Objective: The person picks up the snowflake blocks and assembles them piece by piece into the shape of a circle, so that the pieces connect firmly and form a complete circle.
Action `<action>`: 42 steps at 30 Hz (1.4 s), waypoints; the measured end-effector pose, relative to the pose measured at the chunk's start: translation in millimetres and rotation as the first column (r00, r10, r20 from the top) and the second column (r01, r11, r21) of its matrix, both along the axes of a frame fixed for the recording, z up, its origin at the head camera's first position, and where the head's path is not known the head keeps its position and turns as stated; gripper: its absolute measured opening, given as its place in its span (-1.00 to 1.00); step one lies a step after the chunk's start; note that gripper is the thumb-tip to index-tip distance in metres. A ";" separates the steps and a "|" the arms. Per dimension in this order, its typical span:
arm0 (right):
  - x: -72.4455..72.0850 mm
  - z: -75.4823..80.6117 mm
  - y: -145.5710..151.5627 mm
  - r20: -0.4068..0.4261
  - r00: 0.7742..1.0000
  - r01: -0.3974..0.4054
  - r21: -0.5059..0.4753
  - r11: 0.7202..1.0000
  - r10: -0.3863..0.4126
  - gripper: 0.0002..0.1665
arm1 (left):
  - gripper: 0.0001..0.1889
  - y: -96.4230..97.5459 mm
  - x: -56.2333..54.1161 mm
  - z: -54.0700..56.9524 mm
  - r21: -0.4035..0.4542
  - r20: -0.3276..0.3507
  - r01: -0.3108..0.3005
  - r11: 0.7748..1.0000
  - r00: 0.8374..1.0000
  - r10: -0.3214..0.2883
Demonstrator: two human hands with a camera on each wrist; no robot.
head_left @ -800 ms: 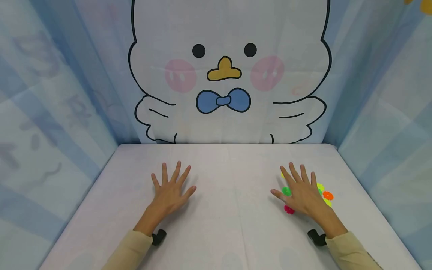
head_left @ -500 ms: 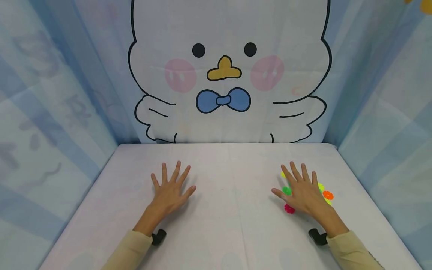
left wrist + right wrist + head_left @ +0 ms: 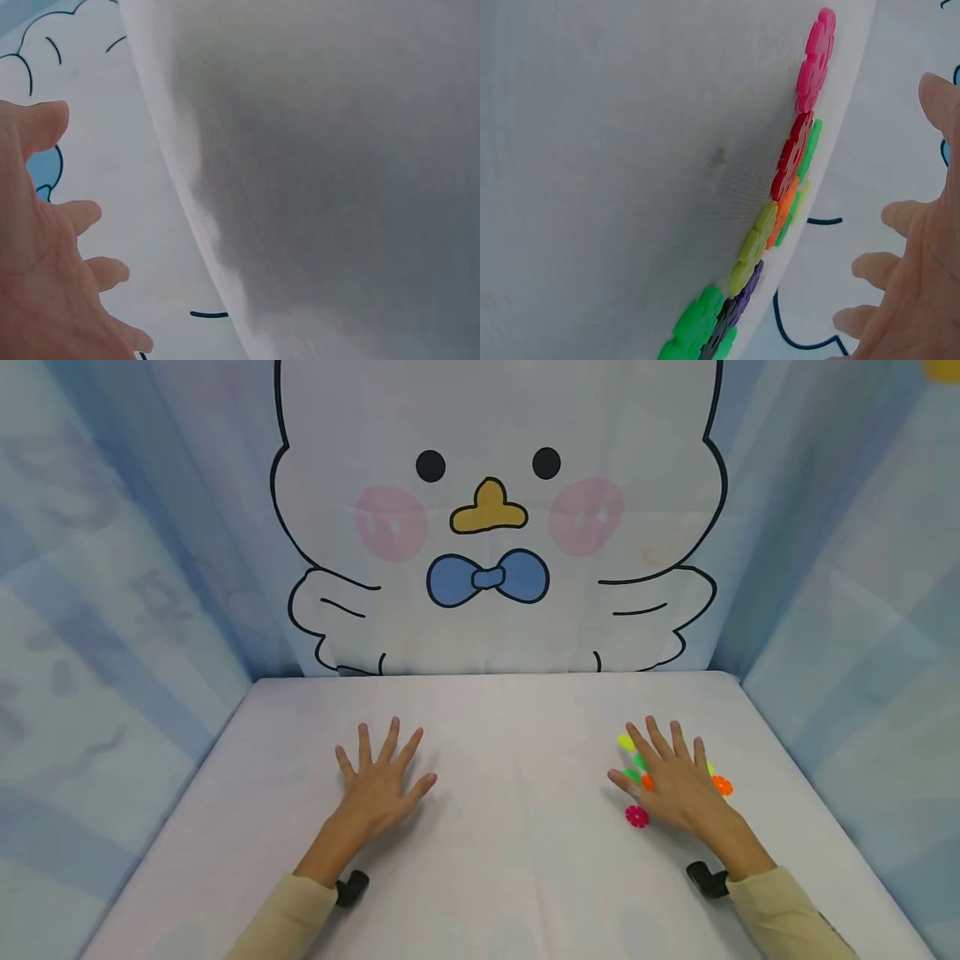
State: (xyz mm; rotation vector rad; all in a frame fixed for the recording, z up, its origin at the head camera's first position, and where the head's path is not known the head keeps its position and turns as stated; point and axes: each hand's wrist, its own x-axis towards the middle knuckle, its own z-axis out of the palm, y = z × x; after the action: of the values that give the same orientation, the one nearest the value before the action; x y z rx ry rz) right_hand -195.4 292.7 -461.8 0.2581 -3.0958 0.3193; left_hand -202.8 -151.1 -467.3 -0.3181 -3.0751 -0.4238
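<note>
My left hand is held over the left part of the white table with its fingers spread and straight, holding nothing. The left wrist view shows this hand raised off the white surface. On the right, my right hand hovers with spread fingers above several small flower-shaped plastic discs, partly hiding them. A pink disc lies near its thumb, and an orange disc lies beyond its little-finger side. In the right wrist view, a dark red disc, a yellow disc and a large green disc lie flat, apart from the hand.
A white cloth covers the table. Behind it hangs a curtain printed with a cartoon face and a blue bow tie, and blue-white curtains flank both sides. Each wrist wears a black camera mount.
The head view has shifted slightly, so the table and discs appear a little further left and up. Both hands stay spread, nearly in the same place in the picture.
</note>
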 end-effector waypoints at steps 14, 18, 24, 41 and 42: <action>-2.6 1.8 8.1 -0.005 1.000 -0.018 -0.054 0.998 0.018 0.09 | -0.33 32.7 6.9 6.3 0.140 -0.004 0.076 0.987 0.997 -0.076; -2.8 2.7 12.5 -0.004 0.999 -0.037 -0.100 0.994 0.037 0.05 | -0.48 54.2 10.8 6.9 0.226 -0.030 0.145 0.963 0.989 -0.142; -0.6 5.5 18.6 -0.030 0.997 -0.069 -0.141 0.988 0.065 -0.10 | -0.59 90.0 14.1 3.1 0.332 -0.015 0.244 0.911 0.967 -0.254; -5.8 5.0 31.3 -0.023 0.999 -0.045 -0.136 0.990 0.042 -0.34 | -0.65 179.1 19.5 1.2 0.364 0.108 0.407 0.838 0.875 -0.472; -6.7 5.0 31.7 -0.019 0.999 -0.037 -0.137 0.990 0.034 -0.36 | -0.65 185.4 20.1 1.6 0.373 0.121 0.403 0.836 0.872 -0.474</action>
State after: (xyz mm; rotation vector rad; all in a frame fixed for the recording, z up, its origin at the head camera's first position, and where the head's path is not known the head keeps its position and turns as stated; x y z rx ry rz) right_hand -202.2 324.5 -456.9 0.3108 -3.0378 0.5254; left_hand -182.7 34.3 -465.7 -1.0390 -3.0140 -1.0478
